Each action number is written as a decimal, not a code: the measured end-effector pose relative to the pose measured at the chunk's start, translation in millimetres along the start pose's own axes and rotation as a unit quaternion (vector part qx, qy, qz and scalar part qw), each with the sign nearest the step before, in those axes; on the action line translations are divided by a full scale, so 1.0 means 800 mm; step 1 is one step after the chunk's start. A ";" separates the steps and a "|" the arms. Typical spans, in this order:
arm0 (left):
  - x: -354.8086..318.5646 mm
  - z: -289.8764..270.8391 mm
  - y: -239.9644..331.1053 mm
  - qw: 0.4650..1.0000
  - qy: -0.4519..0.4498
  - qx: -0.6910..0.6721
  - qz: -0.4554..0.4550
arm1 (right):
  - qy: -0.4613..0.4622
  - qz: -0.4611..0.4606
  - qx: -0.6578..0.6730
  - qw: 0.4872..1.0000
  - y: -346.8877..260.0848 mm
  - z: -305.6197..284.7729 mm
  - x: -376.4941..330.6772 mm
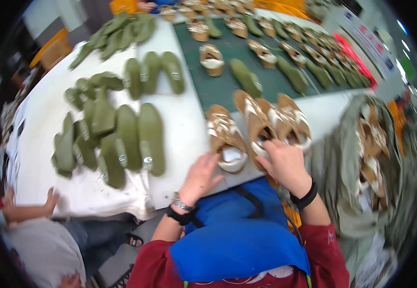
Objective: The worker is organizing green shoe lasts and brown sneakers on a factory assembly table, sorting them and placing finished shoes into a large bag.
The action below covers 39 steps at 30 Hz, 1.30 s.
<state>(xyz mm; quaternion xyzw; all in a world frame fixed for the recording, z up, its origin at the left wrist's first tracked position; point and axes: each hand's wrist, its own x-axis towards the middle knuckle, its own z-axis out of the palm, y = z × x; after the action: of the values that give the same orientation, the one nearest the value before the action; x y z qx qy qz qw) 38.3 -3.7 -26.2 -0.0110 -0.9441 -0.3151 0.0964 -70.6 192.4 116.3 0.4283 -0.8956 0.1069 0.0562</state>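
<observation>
Beside a tan-and-white shoe at the near edge of the table, my left hand lies with fingers apart, its fingertips at the shoe's left side near the heel. My right hand is closed on the heel of a second tan-and-white shoe, which tilts on its side; the thumb is by the opening. Just right of it more shoes of the same kind stand close together, partly hidden behind my right hand. White lining shows inside the left shoe.
Green insoles lie in groups on the white table to the left. A dark green mat holds rows of shoes and insoles. At right a grey-green sack contains shoes. A co-worker's hand rests at the table's left edge.
</observation>
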 end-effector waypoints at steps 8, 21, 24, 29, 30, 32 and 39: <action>-0.010 -0.011 0.009 0.997 0.026 0.042 -0.052 | -0.030 -0.033 0.178 0.983 0.006 0.033 0.009; -0.054 -0.145 -0.132 0.905 0.257 0.176 -0.288 | 0.190 0.209 0.061 0.957 0.197 0.059 -0.054; -0.055 -0.152 -0.164 0.910 0.259 0.067 -0.315 | 0.193 0.244 0.190 0.931 0.212 0.089 -0.062; -0.031 -0.155 -0.166 0.905 0.269 0.055 -0.326 | 0.200 0.233 0.143 0.941 0.215 0.102 -0.058; -0.031 -0.152 -0.165 0.903 0.273 0.049 -0.328 | 0.212 0.226 0.157 0.938 0.218 0.102 -0.056; -0.033 -0.143 -0.157 0.895 0.269 0.078 -0.347 | 0.229 0.236 0.168 0.929 0.215 0.105 -0.054; -0.016 -0.101 -0.099 0.910 0.260 0.057 -0.317 | 0.268 0.221 0.178 0.921 0.213 0.108 -0.045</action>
<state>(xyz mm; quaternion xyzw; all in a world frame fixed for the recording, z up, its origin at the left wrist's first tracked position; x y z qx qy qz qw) 58.4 -114.7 -12.2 0.3765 -0.8559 -0.2666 0.2337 -181.4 303.3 1.3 0.1782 -0.8851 0.3849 0.1917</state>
